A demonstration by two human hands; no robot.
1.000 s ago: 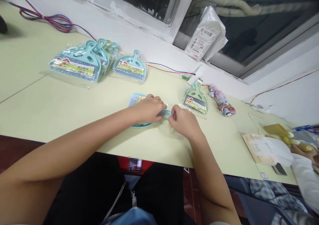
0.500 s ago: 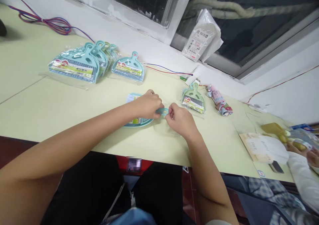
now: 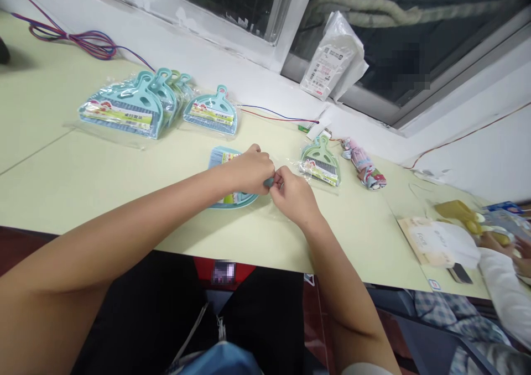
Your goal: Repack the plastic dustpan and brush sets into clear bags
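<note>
A light-blue dustpan and brush set [image 3: 216,158] with a printed card lies in front of me, its handle end pointing right. My left hand [image 3: 260,170] is closed over the handle, covering most of it. Right beside it, my right hand [image 3: 293,195] pinches at the handle's tip, the two hands almost touching. Faint clear plastic film [image 3: 286,163] shows around my right fingers, which seem to grip it. My fingers hide the exact pinch point.
Several bagged dustpan sets [image 3: 120,109] stand at the back left, with another blue one [image 3: 211,112] beside them. Back right are a green set [image 3: 321,162] and a folded umbrella [image 3: 365,165]. Coiled wires [image 3: 91,43] lie far left. A co-worker's sleeve [image 3: 498,278] is at right.
My right hand has shifted slightly left and up, closing the gap to my left hand. The handle tip that showed between them is now mostly covered.
</note>
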